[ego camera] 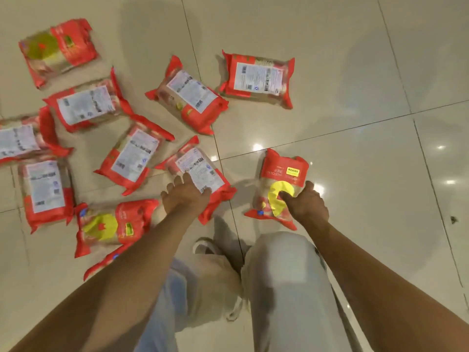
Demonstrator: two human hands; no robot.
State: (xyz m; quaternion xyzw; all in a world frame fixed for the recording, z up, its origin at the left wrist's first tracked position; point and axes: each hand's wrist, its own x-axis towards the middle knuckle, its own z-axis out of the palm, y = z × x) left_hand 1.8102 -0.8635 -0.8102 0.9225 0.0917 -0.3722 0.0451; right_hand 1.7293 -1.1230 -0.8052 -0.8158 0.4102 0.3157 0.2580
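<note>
Right hand (304, 205) tight around yellow-circle packet (278, 174), left hand (186, 194) flat, straight-fingered, on white-label packet (203, 171), contents blurred.

Bright overhead glare, left-edge blur, soft shadows

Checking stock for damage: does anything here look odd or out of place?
Red packets lie strewn on the tiled floor at all angles, some label up, some front up, like the packet the right hand grips. No tear or spill shows. A dark speck sits rightward.
</note>
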